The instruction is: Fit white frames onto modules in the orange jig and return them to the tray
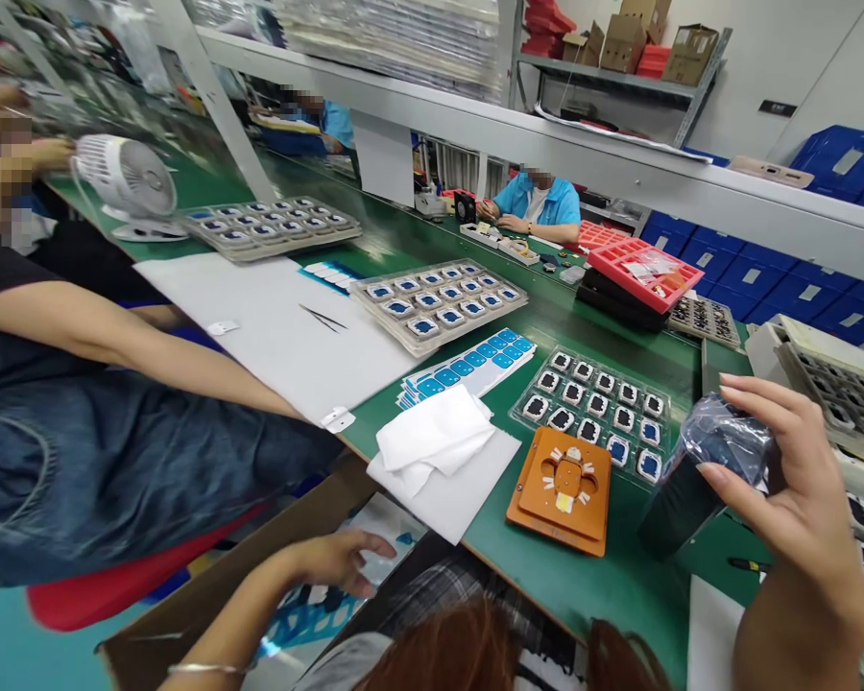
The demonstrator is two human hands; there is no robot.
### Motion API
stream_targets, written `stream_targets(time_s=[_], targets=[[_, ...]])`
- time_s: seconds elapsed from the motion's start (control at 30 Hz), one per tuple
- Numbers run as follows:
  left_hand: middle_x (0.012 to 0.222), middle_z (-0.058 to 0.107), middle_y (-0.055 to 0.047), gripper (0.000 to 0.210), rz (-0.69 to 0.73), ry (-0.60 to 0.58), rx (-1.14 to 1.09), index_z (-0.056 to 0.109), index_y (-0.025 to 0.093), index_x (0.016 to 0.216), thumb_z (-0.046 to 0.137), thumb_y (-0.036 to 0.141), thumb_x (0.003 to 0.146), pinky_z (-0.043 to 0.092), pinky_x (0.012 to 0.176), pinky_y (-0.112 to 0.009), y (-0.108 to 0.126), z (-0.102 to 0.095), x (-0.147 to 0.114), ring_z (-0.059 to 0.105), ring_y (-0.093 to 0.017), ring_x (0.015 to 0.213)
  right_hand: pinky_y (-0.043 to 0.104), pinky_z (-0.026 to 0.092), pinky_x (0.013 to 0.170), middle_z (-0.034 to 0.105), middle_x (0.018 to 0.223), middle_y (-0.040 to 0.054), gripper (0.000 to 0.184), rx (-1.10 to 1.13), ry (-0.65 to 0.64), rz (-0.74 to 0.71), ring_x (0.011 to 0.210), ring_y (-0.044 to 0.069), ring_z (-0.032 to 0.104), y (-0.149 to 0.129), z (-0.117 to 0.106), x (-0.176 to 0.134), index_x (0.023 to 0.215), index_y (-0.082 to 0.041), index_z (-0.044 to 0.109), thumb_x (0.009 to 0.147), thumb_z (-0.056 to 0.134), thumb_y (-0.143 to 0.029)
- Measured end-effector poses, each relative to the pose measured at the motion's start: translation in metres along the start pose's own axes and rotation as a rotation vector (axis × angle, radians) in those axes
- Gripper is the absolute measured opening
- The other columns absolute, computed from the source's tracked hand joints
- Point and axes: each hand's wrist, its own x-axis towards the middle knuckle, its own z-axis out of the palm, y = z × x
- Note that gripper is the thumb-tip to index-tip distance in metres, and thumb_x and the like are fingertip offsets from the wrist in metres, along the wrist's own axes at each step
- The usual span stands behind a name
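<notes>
My right hand (799,480) has its thumb and fingers around the top of a dark block wrapped in clear plastic film (698,470), tilted over the green bench. My left hand (342,561) is low at the bench edge with fingers apart and nothing visible in them, above a cardboard box (144,643) containing blue cut-out sheet scraps (309,619). Left of the wrapped block lies an orange fixture (537,509) with a shaped recess. Behind it sits a clear tray (522,408) of small white-framed parts, some black and some blue.
Blue sticker sheets (468,369), a white cloth (432,437) and another parts tray (396,336) lie farther left. Tweezers (324,317) rest on a white mat (259,317). A co-worker's arm (136,336) reaches in at left. A red tray (640,274) stands at the back right.
</notes>
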Motion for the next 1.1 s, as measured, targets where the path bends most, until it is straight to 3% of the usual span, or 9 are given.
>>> stream_targets(time_s=[0.07, 0.13, 0.17, 0.23, 0.33, 0.47, 0.7, 0.93, 1.1], targets=[[0.080, 0.077, -0.006, 0.056, 0.107, -0.296, -0.031, 0.080, 0.021, 0.090, 0.083, 0.057, 0.047, 0.058, 0.073, -0.031, 0.043, -0.024, -0.005, 0.074, -0.029, 0.080, 0.056, 0.040, 0.097, 0.057, 0.129, 0.0107, 0.044, 0.067, 0.004, 0.031, 0.118, 0.037, 0.052, 0.000, 0.003, -0.001, 0.127, -0.028, 0.054, 0.086, 0.069, -0.036], [0.109, 0.074, -0.011, 0.060, 0.483, -0.815, -0.013, 0.075, 0.018, 0.114, 0.062, 0.065, 0.079, 0.055, 0.090, -0.031, 0.099, -0.048, -0.016, 0.071, -0.027, 0.101, 0.056, 0.042, 0.097, 0.057, 0.130, 0.0107, 0.041, 0.134, 0.015, 0.081, 0.120, 0.036, 0.053, 0.002, 0.006, -0.003, 0.122, -0.027, 0.055, 0.084, 0.071, -0.034], [0.113, 0.073, -0.013, 0.058, 0.641, -0.924, 0.005, 0.074, 0.016, 0.116, 0.053, 0.063, 0.088, 0.055, 0.091, -0.030, 0.129, -0.059, -0.022, 0.071, -0.026, 0.102, 0.056, 0.043, 0.097, 0.057, 0.129, 0.0107, 0.038, 0.158, 0.021, 0.108, 0.120, 0.036, 0.053, 0.004, 0.007, -0.003, 0.118, -0.027, 0.056, 0.084, 0.071, -0.033], [0.107, 0.074, -0.013, 0.044, 0.950, -0.745, 0.077, 0.076, 0.015, 0.109, 0.048, 0.047, 0.096, 0.054, 0.092, -0.027, 0.188, -0.074, -0.029, 0.071, -0.023, 0.102, 0.056, 0.044, 0.097, 0.058, 0.128, 0.0106, 0.031, 0.195, 0.037, 0.157, 0.121, 0.036, 0.054, 0.008, 0.010, -0.004, 0.112, -0.026, 0.057, 0.084, 0.070, -0.032], [0.119, 0.071, -0.007, 0.028, 1.283, -0.078, 0.151, 0.071, 0.019, 0.114, 0.049, 0.021, 0.097, 0.048, 0.105, -0.026, 0.257, -0.077, -0.022, 0.064, -0.017, 0.116, 0.052, 0.048, 0.096, 0.057, 0.129, 0.0111, 0.037, 0.283, 0.086, 0.215, 0.123, 0.036, 0.054, 0.013, 0.016, -0.005, 0.116, -0.028, 0.056, 0.082, 0.071, -0.027], [0.148, 0.050, -0.005, 0.038, 1.495, 0.397, 0.331, 0.059, 0.019, 0.132, 0.055, 0.030, 0.096, 0.034, 0.120, -0.032, 0.299, -0.063, 0.005, 0.044, -0.016, 0.137, 0.046, 0.053, 0.091, 0.049, 0.139, 0.0123, 0.059, 0.347, 0.124, 0.205, 0.127, 0.035, 0.052, 0.015, 0.022, -0.005, 0.127, -0.032, 0.051, 0.076, 0.078, -0.020], [0.140, 0.058, -0.004, 0.030, 1.584, 0.641, 0.403, 0.070, 0.021, 0.108, 0.060, 0.044, 0.093, 0.042, 0.110, -0.038, 0.298, -0.060, 0.029, 0.045, -0.022, 0.129, 0.051, 0.047, 0.103, 0.042, 0.143, 0.0147, 0.060, 0.237, 0.066, 0.186, 0.135, 0.035, 0.042, 0.005, 0.021, -0.006, 0.131, -0.026, 0.046, 0.080, 0.076, -0.031], [0.104, 0.073, -0.004, 0.026, 1.567, 0.739, 0.385, 0.066, 0.017, 0.094, 0.064, 0.043, 0.091, 0.043, 0.090, -0.038, 0.293, -0.071, 0.026, 0.057, -0.022, 0.104, 0.051, 0.048, 0.101, 0.046, 0.137, 0.0143, 0.056, 0.169, 0.000, 0.135, 0.121, 0.033, 0.054, -0.002, 0.015, -0.002, 0.130, -0.025, 0.050, 0.083, 0.074, -0.043], [0.094, 0.070, -0.007, 0.036, 1.494, 0.737, 0.385, 0.068, 0.015, 0.106, 0.057, 0.047, 0.094, 0.041, 0.080, -0.036, 0.293, -0.068, 0.027, 0.056, -0.021, 0.091, 0.048, 0.051, 0.096, 0.053, 0.132, 0.0124, 0.047, 0.063, -0.056, 0.104, 0.119, 0.033, 0.056, -0.004, 0.010, 0.001, 0.123, -0.027, 0.058, 0.085, 0.070, -0.051]])
